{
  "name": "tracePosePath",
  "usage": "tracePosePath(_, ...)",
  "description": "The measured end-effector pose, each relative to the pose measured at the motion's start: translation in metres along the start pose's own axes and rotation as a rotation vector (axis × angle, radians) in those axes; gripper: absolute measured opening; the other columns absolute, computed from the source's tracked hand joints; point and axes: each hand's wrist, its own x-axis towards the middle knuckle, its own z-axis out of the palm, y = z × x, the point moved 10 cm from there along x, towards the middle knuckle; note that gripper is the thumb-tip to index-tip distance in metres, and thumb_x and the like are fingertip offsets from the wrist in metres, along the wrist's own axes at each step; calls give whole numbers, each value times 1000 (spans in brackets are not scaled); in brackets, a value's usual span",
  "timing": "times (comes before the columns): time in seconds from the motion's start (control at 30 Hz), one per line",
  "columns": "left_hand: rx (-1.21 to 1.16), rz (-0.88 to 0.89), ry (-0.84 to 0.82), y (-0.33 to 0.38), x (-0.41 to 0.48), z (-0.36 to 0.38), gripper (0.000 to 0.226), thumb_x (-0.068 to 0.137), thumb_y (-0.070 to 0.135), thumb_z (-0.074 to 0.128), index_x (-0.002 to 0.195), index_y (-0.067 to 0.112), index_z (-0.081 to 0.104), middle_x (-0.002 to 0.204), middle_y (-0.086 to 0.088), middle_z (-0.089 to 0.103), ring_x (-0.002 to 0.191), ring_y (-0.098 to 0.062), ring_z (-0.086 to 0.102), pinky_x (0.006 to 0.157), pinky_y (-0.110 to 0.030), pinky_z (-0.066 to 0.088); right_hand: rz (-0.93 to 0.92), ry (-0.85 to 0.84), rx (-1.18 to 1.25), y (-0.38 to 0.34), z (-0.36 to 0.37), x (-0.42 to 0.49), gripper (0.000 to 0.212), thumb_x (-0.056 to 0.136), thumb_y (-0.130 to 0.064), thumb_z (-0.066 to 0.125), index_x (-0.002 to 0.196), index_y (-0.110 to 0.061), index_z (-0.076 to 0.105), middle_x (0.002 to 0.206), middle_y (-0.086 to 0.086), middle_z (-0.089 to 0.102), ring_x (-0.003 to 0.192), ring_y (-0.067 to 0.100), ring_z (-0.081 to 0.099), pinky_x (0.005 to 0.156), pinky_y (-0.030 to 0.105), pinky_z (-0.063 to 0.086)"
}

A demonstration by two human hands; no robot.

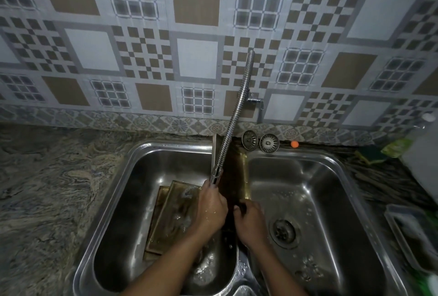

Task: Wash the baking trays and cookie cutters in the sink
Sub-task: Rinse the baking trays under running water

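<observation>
Your left hand [212,205] is curled round the hose nozzle [214,177]; your right hand [250,222] grips the near end of the baking tray [234,172]. The tray stands along the sink divider [241,268], its long axis running away from you, with your right hand the nearer one.

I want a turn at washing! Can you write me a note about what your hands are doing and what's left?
Left hand: at the nozzle of the bendy silver tap hose; I can't tell if it grips the hose or a tray.
Right hand: grips the brown metal baking tray, which stands on edge between the basins of the steel double sink.
Two stained flat trays lie stacked and wet in the left basin.
Done: none set aside clean.
Left: all three trays; no cookie cutters in view.
</observation>
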Motion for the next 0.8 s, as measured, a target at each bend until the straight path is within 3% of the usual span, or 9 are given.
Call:
tracePosePath(0.1, -43, -98, -15, -18, -1, 2, 23, 93, 8, 56, 115, 5, 61, 108, -6, 58, 101, -16, 56, 78, -13, 36, 72, 93, -59, 16, -17, 1, 46, 90, -41, 58, 130, -21, 49, 131, 6, 46, 124, 27, 39, 99, 40, 41)
tracePosePath(0.17, -219, -132, -7, -32, 2, -3, 41, 88, 9, 68, 125, 19, 54, 109, 6, 59, 97, -5, 55, 79, -6, 38, 149, 28, 137, 23, -17, 8, 47, 93, -36, 58, 134, -18, 46, 129, 4, 52, 117, 24, 50, 94, 36, 45)
tracePosePath(0.23, -373, -136, -10, -50, 7, -4, 62, 80, 7, 78, 127, 30, 46, 112, 15, 53, 103, 0, 50, 84, -2, 36, 203, -95, 398, 21, -12, 13, 26, 96, -25, 56, 119, -13, 58, 115, 2, 66, 95, 17, 64, 81, 30, 52)
tracePosePath(0.3, -300, -160, -26, -70, 10, 1, 66, 75, 16, 83, 132, 27, 51, 126, 9, 51, 118, -8, 47, 97, -20, 40, 202, -134, 532, 17, -15, 10, 18, 97, -10, 52, 106, -13, 67, 101, 6, 73, 83, 12, 68, 71, 24, 53)
tracePosePath(0.37, -190, -228, -59, -89, 10, 12, 66, 74, 26, 84, 133, 29, 54, 137, -1, 50, 124, -19, 49, 102, -34, 45, 187, -160, 687, 11, -12, 3, 25, 96, -2, 51, 107, -16, 68, 97, 2, 75, 85, 11, 71, 71, 20, 52)
tracePosePath(0.47, -154, -275, -45, -88, 10, 14, 58, 83, 31, 76, 136, 30, 53, 152, -9, 34, 136, -27, 40, 111, -36, 38, 133, -168, 718, -4, 2, -3, 26, 97, -11, 52, 118, -21, 63, 105, -2, 74, 97, 15, 71, 88, 38, 56)
tracePosePath(0.57, -212, -206, 2, -68, 10, 8, 48, 92, 39, 63, 137, 26, 53, 152, -3, 39, 140, -23, 35, 116, -39, 31, 55, -59, 658, -16, 0, -6, 26, 97, -16, 51, 119, -25, 62, 104, -3, 74, 95, 14, 71, 88, 46, 56)
tracePosePath(0.67, -333, -143, -81, -51, 4, 13, 41, 95, 49, 53, 129, 27, 55, 134, 3, 56, 124, -16, 52, 103, -36, 43, -41, -61, 650, -36, -1, -17, 28, 97, -16, 53, 119, -30, 60, 106, -4, 72, 96, 10, 70, 85, 40, 58)
tracePosePath(0.8, -518, -157, -153, -32, 0, 12, 35, 97, 35, 56, 128, 20, 56, 115, 1, 67, 110, -13, 63, 82, -19, 47, -223, -199, 488, -67, 13, -37, 41, 96, -28, 54, 135, -38, 49, 126, -19, 59, 115, -7, 55, 95, 18, 48)
